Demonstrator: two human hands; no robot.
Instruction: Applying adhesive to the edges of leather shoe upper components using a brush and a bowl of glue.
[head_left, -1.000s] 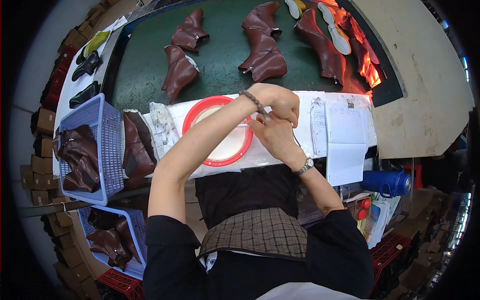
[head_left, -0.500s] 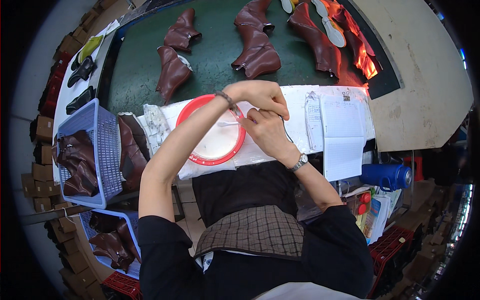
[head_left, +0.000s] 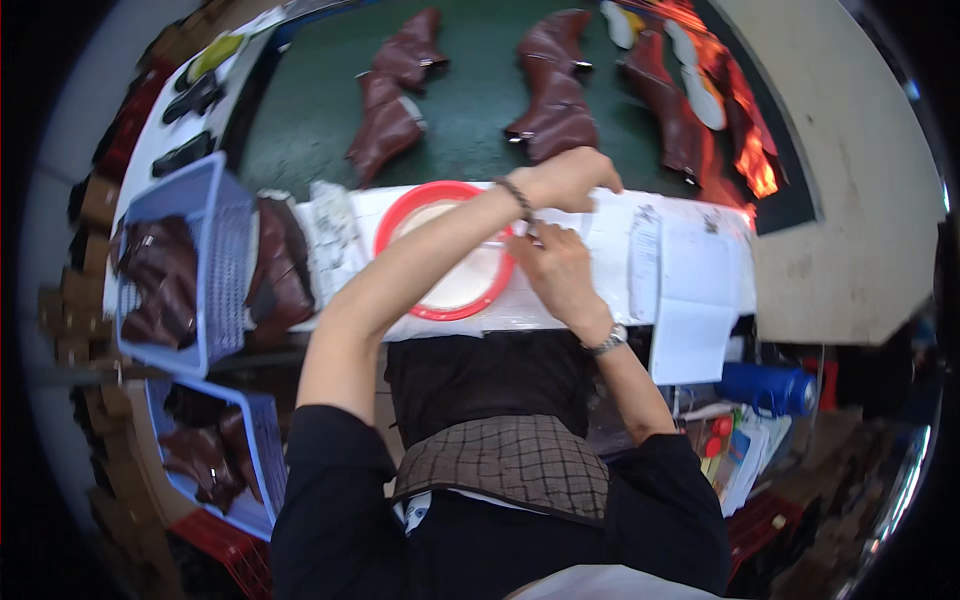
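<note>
My left hand [head_left: 572,180], a dark beaded bracelet at its wrist, reaches across to the right over the white-covered table edge. Its fingers are bent and closed, blurred, and whatever they hold is hidden. Just nearer to me is my right hand [head_left: 558,268], with a wristwatch [head_left: 612,340]. Its curled fingers grip a slim white stick-like tool [head_left: 494,243], which points left over a red-rimmed bowl [head_left: 435,190]. White matter fills the bowl's inside. My left forearm crosses above the bowl and hides part of it.
Brown ankle boots [head_left: 385,125] stand on the dark green surface beyond. Blue baskets [head_left: 215,270] with brown leather pieces are at left. Paper sheets [head_left: 690,300] hang over the table edge at right, near a blue flask [head_left: 765,388]. Pale soles [head_left: 705,98] lie far right.
The view has shifted, so the bowl and boots sit further right. My left hand has drawn away from the right hand's fingers, outward and to the right. The right hand still holds the white tool.
</note>
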